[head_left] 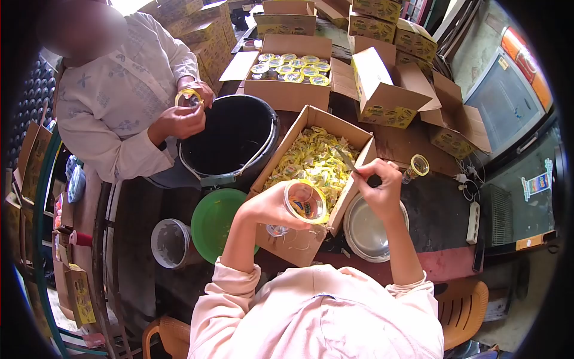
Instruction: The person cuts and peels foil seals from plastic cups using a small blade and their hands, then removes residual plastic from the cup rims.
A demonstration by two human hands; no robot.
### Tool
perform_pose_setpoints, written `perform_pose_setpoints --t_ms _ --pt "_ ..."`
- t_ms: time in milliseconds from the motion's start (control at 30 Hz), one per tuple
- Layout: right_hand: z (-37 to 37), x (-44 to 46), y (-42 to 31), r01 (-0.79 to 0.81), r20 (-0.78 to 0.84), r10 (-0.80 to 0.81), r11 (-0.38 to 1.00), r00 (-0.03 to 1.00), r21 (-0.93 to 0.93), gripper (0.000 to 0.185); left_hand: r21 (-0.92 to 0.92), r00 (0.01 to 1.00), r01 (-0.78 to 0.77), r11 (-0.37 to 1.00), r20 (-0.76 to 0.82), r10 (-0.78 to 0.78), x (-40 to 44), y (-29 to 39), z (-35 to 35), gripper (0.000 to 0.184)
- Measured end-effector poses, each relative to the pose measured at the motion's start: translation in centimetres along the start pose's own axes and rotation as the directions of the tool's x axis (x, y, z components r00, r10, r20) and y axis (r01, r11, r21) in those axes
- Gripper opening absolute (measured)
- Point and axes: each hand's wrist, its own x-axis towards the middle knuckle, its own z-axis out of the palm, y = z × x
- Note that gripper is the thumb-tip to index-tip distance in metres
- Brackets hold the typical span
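The clear round plastic cup with a yellow rim, near the frame's centre, looks light, smooth and easily dented, best cradled below the rim. The left hand curls its fingers around it; the right hand pinches a slim metal knife.

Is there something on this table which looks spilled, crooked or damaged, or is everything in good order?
A few thin pale scraps lie on the lowered flap of the open carton, outside the heap of yellow pieces, so they look spilled. Nothing looks clearly broken.
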Motion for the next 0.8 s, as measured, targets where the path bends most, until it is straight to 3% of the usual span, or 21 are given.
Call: perform_pose_setpoints --t_ms 33,67,100,167,233,267,300,367,433,500,600,633,733,800 --pt "0.4 -0.4 0.5 -0.076 0.045 0.075 0.997 0.996 0.018 0.010 0.008 1.000 -0.007 1.000 -0.017 0.007 -0.1 -0.1 -0.1 0.054" --pt "0.7 -1.1 0.6 -0.345 0.164 0.318 0.921 0.934 0.180 0.011 0.013 0.999 -0.012 1.000 -0.035 0.012 -0.4 -0.5 -0.1 0.053" --pt "1.4 -2.5 2.5 -0.508 0.323 0.420 0.817 0.848 0.273 0.015 0.020 0.998 -0.017 1.000 -0.053 0.018 -0.7 -0.9 -0.3 0.052" --pt "3.0 -5.6 4.8 -0.633 0.418 0.486 0.678 0.768 0.374 0.024 0.336 0.986 -0.093 0.937 -0.101 0.134 -1.6 -2.4 -1.3 0.048" --pt "4.7 -9.2 6.0 -0.712 0.472 0.551 0.639 0.688 0.291 0.042 0.138 0.969 0.028 0.990 -0.248 0.007 -2.6 -2.8 -0.8 0.048" --pt "5.3 -10.7 6.1 -0.754 0.492 0.577 0.566 0.652 0.334 0.044 0.323 0.962 -0.009 0.946 -0.257 0.096 -3.0 -3.3 -1.0 0.052" --pt "5.7 -11.8 5.5 -0.789 0.514 0.600 0.488 0.614 0.373 0.046 0.199 0.949 0.026 0.980 -0.312 0.038 -3.3 -3.6 -0.6 0.051" --pt "6.5 -13.9 4.7 -0.814 0.546 0.603 0.418 0.581 0.404 0.046 -0.052 0.912 0.078 0.996 -0.399 -0.093 -4.1 -3.9 0.2 0.049" --pt "7.4 -15.3 3.9 -0.807 0.524 0.614 0.481 0.590 0.344 0.041 0.020 0.897 0.000 1.000 -0.443 0.009 -4.3 -4.9 0.6 0.055" --pt "7.8 -15.9 3.0 -0.814 0.516 0.630 0.451 0.581 0.366 0.041 0.054 0.876 -0.037 0.998 -0.478 0.058 -4.4 -5.1 1.0 0.054" --pt "7.8 -15.6 2.3 -0.691 0.428 0.560 0.674 0.709 0.263 0.044 0.249 0.846 0.067 0.966 -0.528 0.077 -4.6 -5.7 1.2 0.056" --pt "7.7 -15.6 2.1 -0.646 0.405 0.531 0.726 0.745 0.236 0.045 0.235 0.842 0.067 0.970 -0.535 0.071 -4.6 -5.6 1.4 0.057" --pt "7.3 -14.9 1.0 -0.531 0.228 0.485 0.814 0.844 0.237 0.046 0.250 0.844 0.058 0.967 -0.529 0.086 -4.5 -5.5 1.9 0.062" --pt "7.0 -15.0 1.4 -0.511 0.239 0.468 0.844 0.851 0.166 0.047 0.267 0.858 0.064 0.962 -0.508 0.083 -4.4 -5.2 2.2 0.063"
